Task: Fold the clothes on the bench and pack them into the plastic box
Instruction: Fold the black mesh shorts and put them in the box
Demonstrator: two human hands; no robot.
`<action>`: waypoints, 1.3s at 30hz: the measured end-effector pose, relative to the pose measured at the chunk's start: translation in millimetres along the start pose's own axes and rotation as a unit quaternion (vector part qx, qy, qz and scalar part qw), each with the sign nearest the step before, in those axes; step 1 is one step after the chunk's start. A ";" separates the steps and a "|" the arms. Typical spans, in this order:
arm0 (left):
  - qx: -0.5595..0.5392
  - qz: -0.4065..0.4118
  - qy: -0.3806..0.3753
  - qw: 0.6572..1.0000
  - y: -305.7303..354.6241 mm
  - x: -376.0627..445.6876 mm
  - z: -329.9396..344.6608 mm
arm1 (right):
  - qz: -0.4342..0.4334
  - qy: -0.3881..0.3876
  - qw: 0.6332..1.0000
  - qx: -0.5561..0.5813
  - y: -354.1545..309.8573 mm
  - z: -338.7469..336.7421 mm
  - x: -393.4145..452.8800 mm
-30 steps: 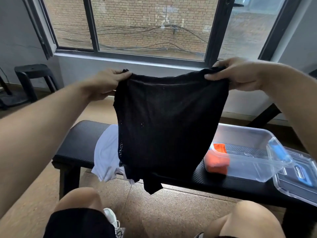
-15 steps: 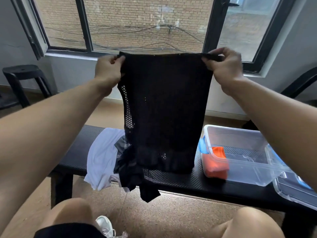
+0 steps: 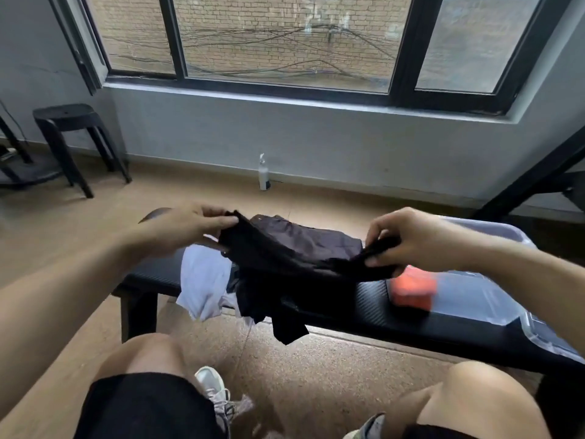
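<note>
A: How is the black garment [image 3: 294,248] held?

B: One end is pinched by the left hand [image 3: 186,226] and the other end by the right hand [image 3: 408,239]. A moment ago it was held up high in front of the window [image 3: 285,42]; now it has been brought down low and is stretched flat just over the bench [image 3: 395,312]

A: What is seen under it?

B: More dark clothes [image 3: 278,305] are piled there, with a white garment [image 3: 205,280] hung over the near edge

A: And the plastic box [image 3: 506,229]?

B: It is set on the bench to the right, and an orange folded piece [image 3: 411,289] is seen inside it. A black stool [image 3: 68,134] is stood far left by the wall
</note>
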State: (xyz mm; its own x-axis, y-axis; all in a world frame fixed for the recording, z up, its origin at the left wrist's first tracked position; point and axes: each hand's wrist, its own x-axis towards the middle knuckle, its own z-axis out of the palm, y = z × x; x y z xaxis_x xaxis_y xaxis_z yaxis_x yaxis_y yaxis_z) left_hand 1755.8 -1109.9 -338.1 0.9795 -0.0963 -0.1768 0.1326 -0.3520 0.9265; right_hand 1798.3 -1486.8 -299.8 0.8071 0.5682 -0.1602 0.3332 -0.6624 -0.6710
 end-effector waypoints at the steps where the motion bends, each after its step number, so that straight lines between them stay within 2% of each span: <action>1: 0.027 -0.029 -0.035 0.999 -12.6 -4.9 5.3 | 0.015 -0.040 0.999 -0.030 5.8 12.5 -4.0; 3: 0.079 -0.076 -0.091 0.990 -32.0 -14.2 18.2 | 0.048 -0.117 0.990 -0.056 14.6 34.7 -10.2; 6: 0.102 -0.157 -0.176 0.966 -54.1 -22.2 30.8 | 0.090 -0.218 0.971 -0.034 24.8 59.0 -15.4; 9: 0.108 -0.196 -0.204 0.953 -64.7 -21.9 34.6 | 0.081 -0.222 0.970 -0.066 35.1 69.7 -11.5; 11: 0.104 -0.187 -0.170 0.962 -62.6 -17.4 37.3 | 0.075 -0.170 0.978 -0.093 39.1 69.1 -3.8; 14: 0.081 -0.132 -0.054 0.986 -56.0 1.0 40.0 | 0.058 -0.027 0.983 -0.175 42.3 64.1 15.2; 16: 0.095 -0.089 0.050 0.990 -52.3 19.7 42.0 | 0.044 0.091 0.968 -0.228 47.0 63.3 33.2; 18: 0.116 -0.060 0.136 0.982 -47.4 41.6 46.6 | 0.050 0.150 0.944 -0.288 49.1 64.4 51.5; 22: 0.094 -0.026 0.205 0.974 -42.2 88.7 62.5 | 0.106 0.121 0.877 -0.453 41.2 61.0 84.5; 25: 0.092 -0.021 0.240 0.966 -53.4 119.9 72.2 | 0.144 0.130 0.847 -0.495 43.4 51.4 108.4; 29: 0.116 -0.020 0.273 0.955 -74.6 142.3 82.2 | 0.196 0.142 0.841 -0.484 54.9 45.3 133.0; 36: 0.175 -0.024 0.224 0.958 -84.9 176.7 81.5 | 0.225 0.120 0.807 -0.532 61.9 57.1 167.2; 39: 0.214 -0.043 0.177 0.960 -96.9 182.3 82.3 | 0.160 0.067 0.838 -0.517 59.1 87.4 172.7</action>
State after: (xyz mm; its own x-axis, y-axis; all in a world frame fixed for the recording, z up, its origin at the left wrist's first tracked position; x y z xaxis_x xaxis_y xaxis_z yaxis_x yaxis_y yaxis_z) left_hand 1909.0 -1169.9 -487.4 0.9678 0.2461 -0.0527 0.2155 -0.7020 0.6788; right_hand 1914.8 -1385.2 -430.4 0.9605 0.2657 -0.0822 0.2765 -0.8794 0.3877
